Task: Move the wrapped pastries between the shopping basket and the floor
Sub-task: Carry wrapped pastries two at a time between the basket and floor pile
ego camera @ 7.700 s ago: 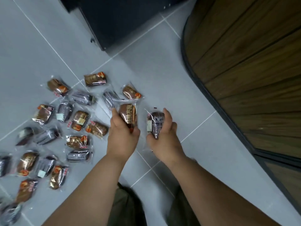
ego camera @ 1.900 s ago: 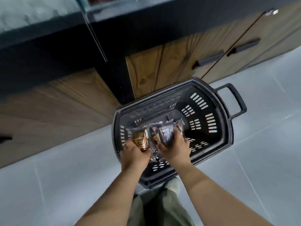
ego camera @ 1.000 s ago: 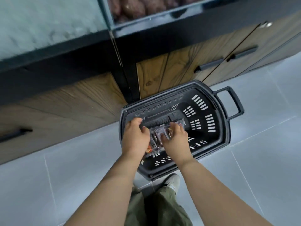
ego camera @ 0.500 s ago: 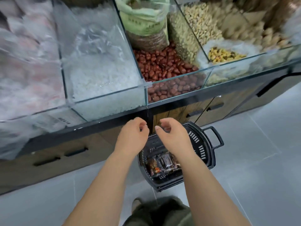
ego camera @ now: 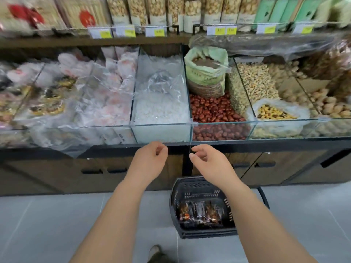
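- Filling the top half of the view is a long glass-fronted display counter (ego camera: 218, 123), split by clear dividers into bins. One bin holds white granules (ego camera: 161, 111) under loose plastic. The next holds red dried fruit (ego camera: 212, 109) with a pale green sack (ego camera: 206, 73) standing open at its back. Nuts and bagged goods fill the bins on either side.
- Down below, the grey tiled floor (ego camera: 47, 224) runs across the whole bottom of the view.
- Under the counter there's a row of brown wooden cabinet doors (ego camera: 57, 173) with short black handles.
- Up top, a dark wooden shelf (ego camera: 57, 41) carries upright packets, with yellow price tags clipped along its front rail.
- And there's the black plastic shopping basket (ego camera: 197, 188), sitting on the floor right against the cabinets. Its slotted walls are facing us and one handle pokes out on the right.
- The left hand (ego camera: 148, 162) is raised in front of the counter's edge with its fingers loosely curled, holding nothing.
- The right hand (ego camera: 209, 164) is just beside it, well above the basket, with its fingers also loosely curled and nothing in its grasp.
- The clear-wrapped brown and dark pastries (ego camera: 199, 211) lie side by side on the basket's bottom, touched by neither hand.
- At the bottom edge, the toe of a dark shoe (ego camera: 154, 252) rests on the tiles.
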A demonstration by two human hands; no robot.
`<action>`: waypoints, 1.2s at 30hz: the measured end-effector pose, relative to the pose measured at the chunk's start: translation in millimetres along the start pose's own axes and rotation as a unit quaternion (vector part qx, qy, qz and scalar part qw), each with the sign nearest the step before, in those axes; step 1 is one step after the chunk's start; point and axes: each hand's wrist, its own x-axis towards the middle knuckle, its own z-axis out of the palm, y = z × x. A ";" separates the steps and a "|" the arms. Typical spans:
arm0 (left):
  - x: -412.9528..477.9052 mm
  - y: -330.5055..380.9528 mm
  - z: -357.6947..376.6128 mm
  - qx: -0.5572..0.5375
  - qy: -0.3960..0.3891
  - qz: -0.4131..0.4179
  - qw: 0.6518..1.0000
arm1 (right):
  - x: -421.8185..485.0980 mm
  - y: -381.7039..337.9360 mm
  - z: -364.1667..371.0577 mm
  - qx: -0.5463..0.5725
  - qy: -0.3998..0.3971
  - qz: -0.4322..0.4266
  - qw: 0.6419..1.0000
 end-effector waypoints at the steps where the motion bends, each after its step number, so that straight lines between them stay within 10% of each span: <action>1: -8.3 -1.8 -4.8 -0.008 0.015 -0.012 1.000 | -1.1 -5.2 -0.1 -0.003 -0.011 -0.012 1.000; 14: -145.3 -76.5 -105.0 -0.004 0.182 -0.173 0.968 | -46.7 -115.3 88.8 -0.060 -0.195 -0.179 0.962; 36: -508.1 -328.8 -287.6 -0.005 0.400 -0.448 0.799 | -308.3 -294.6 459.2 -0.072 -0.445 -0.367 0.814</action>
